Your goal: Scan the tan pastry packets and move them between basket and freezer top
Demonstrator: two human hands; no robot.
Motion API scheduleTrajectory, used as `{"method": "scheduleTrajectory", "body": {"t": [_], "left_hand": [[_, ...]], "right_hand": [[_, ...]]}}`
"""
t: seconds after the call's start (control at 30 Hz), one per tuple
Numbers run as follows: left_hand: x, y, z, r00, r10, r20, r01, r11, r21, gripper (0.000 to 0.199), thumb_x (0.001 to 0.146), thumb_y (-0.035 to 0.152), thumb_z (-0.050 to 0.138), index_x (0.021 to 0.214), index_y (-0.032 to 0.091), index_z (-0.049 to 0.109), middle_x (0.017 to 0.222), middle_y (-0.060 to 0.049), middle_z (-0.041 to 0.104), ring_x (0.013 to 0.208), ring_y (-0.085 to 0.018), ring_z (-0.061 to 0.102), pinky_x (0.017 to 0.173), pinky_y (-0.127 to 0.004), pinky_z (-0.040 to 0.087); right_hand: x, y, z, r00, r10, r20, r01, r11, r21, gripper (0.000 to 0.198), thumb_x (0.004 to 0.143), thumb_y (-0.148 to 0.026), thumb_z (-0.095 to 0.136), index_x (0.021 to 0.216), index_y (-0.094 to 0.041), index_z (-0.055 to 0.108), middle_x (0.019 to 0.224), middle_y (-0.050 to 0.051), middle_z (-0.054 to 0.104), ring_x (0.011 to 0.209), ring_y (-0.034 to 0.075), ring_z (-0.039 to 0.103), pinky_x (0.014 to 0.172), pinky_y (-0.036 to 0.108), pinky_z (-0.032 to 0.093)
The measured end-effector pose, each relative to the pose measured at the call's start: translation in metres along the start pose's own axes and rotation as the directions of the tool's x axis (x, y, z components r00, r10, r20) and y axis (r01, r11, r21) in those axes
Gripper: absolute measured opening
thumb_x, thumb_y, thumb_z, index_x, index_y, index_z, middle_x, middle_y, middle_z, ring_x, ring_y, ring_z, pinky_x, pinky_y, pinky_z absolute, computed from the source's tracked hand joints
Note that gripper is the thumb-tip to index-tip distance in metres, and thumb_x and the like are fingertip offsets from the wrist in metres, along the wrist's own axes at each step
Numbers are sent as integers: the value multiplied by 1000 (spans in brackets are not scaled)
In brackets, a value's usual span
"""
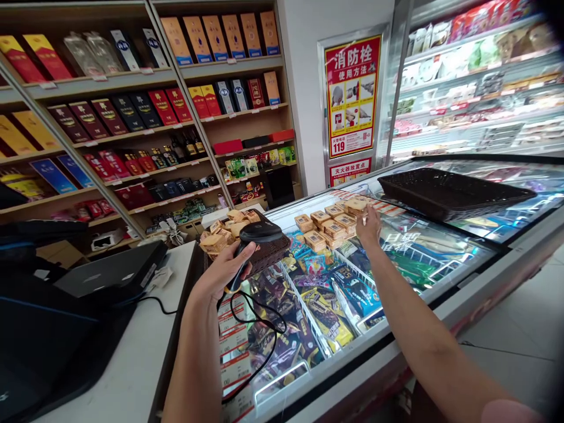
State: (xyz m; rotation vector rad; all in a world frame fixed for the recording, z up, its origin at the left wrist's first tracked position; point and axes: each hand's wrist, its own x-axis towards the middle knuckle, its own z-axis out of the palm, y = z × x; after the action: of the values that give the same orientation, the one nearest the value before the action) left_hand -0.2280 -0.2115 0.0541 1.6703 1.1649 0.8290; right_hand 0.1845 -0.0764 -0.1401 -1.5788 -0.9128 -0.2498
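My left hand [227, 264] is wrapped round the handle of a black barcode scanner [261, 231], its cable trailing down over the freezer glass. Behind the scanner, a dark woven basket [271, 252] holds several tan packets [220, 235]. At the far side of the glass, my right hand [369, 226] has its fingers closed on a small tan packet [356, 204]. Just left of that hand, more packets of the same kind [333, 228] stand in rows on the glass, with dark labels on their tops.
A chest freezer [330, 382] with bagged ice treats under its glass runs across the front. An dark wicker tray [453, 191] lies on its right part. On the left, a white counter [118, 364] carries black checkout equipment [110, 270]. Shelves of boxed bottles [141, 111] stand behind.
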Motion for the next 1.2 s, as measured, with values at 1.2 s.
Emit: {"method": "scheduleTrajectory", "body": {"t": [1.2], "left_hand": [[-27, -19, -75, 925, -2, -381, -28, 997, -75, 54, 75, 73, 66, 84, 21, 53, 56, 6, 51, 45, -9, 44, 44, -21, 32]], "right_hand": [[-162, -298, 60, 602, -100, 792, -454, 773, 443, 45, 67, -43, 81, 101, -22, 61, 106, 5, 69, 100, 23, 64, 88, 38, 53]]}}
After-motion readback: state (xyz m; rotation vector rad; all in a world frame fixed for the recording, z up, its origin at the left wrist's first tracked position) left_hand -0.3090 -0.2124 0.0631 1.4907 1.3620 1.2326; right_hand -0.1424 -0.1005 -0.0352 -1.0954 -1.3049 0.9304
